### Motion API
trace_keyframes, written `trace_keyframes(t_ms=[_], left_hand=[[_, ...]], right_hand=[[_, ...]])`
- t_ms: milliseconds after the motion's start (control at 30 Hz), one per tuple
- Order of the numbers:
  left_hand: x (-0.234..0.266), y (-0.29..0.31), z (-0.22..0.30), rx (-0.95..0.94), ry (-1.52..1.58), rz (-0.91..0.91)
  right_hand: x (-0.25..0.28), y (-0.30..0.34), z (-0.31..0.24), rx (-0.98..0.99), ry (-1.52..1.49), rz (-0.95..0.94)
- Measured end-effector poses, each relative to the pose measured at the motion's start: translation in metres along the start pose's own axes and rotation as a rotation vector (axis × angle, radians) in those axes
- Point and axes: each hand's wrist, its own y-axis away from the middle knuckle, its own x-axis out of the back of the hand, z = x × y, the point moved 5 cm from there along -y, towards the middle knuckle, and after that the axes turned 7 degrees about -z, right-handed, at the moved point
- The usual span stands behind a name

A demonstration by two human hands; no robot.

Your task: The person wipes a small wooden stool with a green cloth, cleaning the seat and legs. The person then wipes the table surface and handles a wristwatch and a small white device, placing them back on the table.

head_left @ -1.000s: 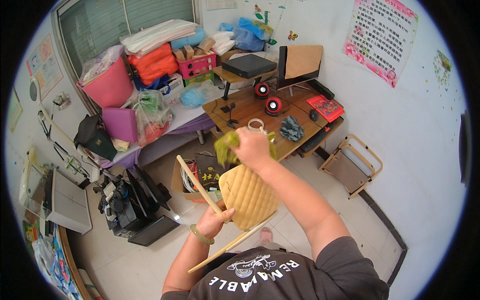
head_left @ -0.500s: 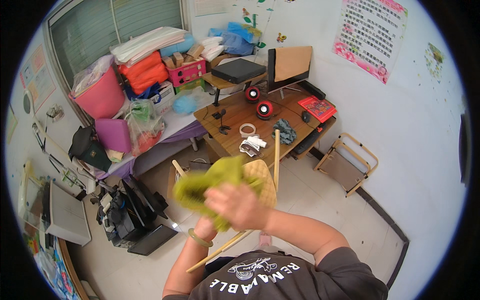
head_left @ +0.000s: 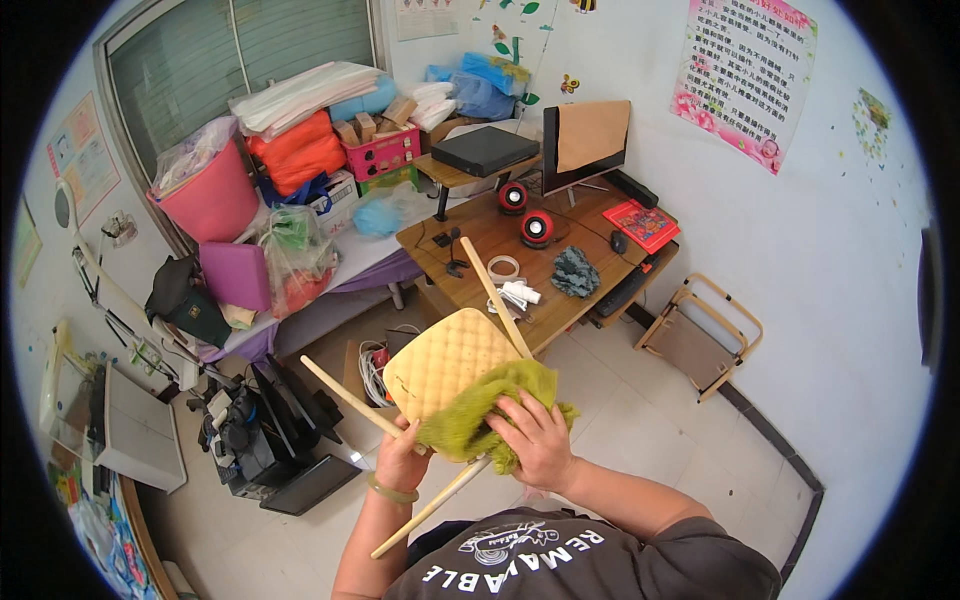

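Observation:
A small yellow stool is held tilted in front of me. Its seat has a quilted-looking pattern, and pale legs stick out at several corners. My left hand, with a bangle on its wrist, is closed on the stool at the base of the left leg. My right hand is closed on a fuzzy green cloth and presses it against the stool's near right edge. The cloth covers that corner and part of the seat. Some fingertips of the right hand are sunk in its folds.
Ahead stands a brown desk with a monitor, red-black speakers, tape and a crumpled dark cloth. A folded chair leans by the right wall. Black electronic equipment stands on the left floor. A loaded bench lies behind it.
The green cloth, bunched and blurred above the stool before, now lies against its near right edge. The stool has turned and shifted left, bringing its seat into view. My right hand moved right.

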Motion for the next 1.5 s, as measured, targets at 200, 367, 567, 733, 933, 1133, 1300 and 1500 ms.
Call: trace_keyframes(t_ms=[200, 367, 567, 733, 933, 1133, 1300, 1500], left_hand=[[-0.029, -0.006, 0.003, 0.001, 0.035, 0.027], [-0.036, -0.006, 0.006, 0.053, -0.061, -0.024], [-0.043, 0.001, 0.004, 0.008, -0.065, -0.008], [-0.042, 0.002, 0.002, -0.065, -0.026, 0.018], [-0.022, 0.004, -0.012, -0.028, -0.066, 0.027], [-0.032, 0.003, -0.017, 0.025, -0.103, 0.041], [-0.021, 0.006, -0.027, -0.034, -0.079, 0.046], [-0.035, 0.004, -0.019, -0.017, -0.088, 0.064]], right_hand=[[-0.008, -0.003, 0.019, -0.051, 0.038, -0.044], [0.006, -0.044, 0.034, -0.103, 0.038, -0.017], [0.007, -0.076, 0.032, -0.138, 0.061, -0.021], [-0.009, -0.046, -0.003, -0.081, 0.060, -0.076], [-0.015, -0.039, 0.003, -0.010, 0.062, -0.069], [-0.011, -0.075, 0.045, -0.192, 0.026, -0.021], [-0.021, -0.033, -0.015, -0.073, 0.064, -0.094], [-0.021, -0.069, 0.036, -0.231, 0.115, -0.039]])
